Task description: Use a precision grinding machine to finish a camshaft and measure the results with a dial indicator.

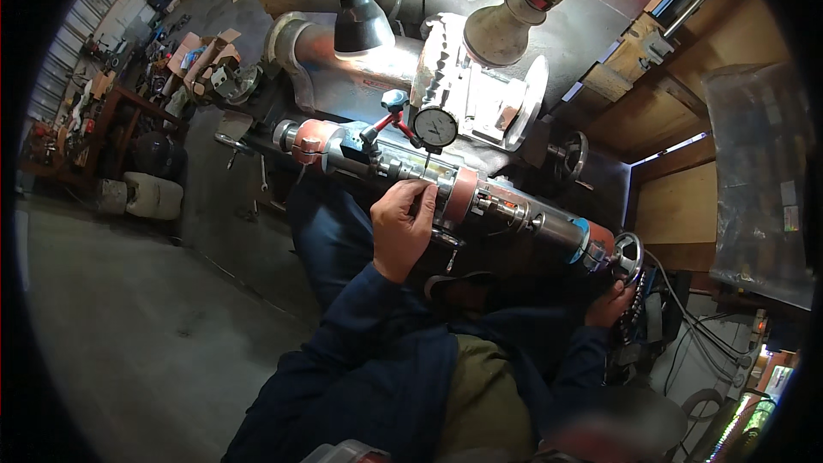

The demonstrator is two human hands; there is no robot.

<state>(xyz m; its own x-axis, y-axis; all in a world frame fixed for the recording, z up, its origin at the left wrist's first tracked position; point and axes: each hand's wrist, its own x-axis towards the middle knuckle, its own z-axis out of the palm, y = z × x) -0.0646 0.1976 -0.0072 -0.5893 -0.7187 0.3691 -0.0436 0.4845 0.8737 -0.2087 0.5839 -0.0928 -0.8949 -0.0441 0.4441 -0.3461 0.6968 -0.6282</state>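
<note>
My left hand (401, 230) reaches up to the machine, thumb and fingers drawn together at a shiny metal cylinder (445, 178) beside a red collar (462, 195). What its fingertips pinch, if anything, is too small to make out. Just above them a round dial indicator (435, 127) hangs on a red jointed holder (393, 123), its thin stem pointing down to the metal part. At the machine's right end my right hand (609, 303) is closed at the lower rim of a chrome handwheel (631, 255). Part of that hand is in shadow.
Behind the dial, a black lamp (362, 21) and a beige lamp (504, 24) light the grinding machine. A second handwheel (573, 157) sits at the back right. Cables (686, 309) hang at the right, near a plastic sheet (759, 189). Cluttered shelves (111, 111) stand far left.
</note>
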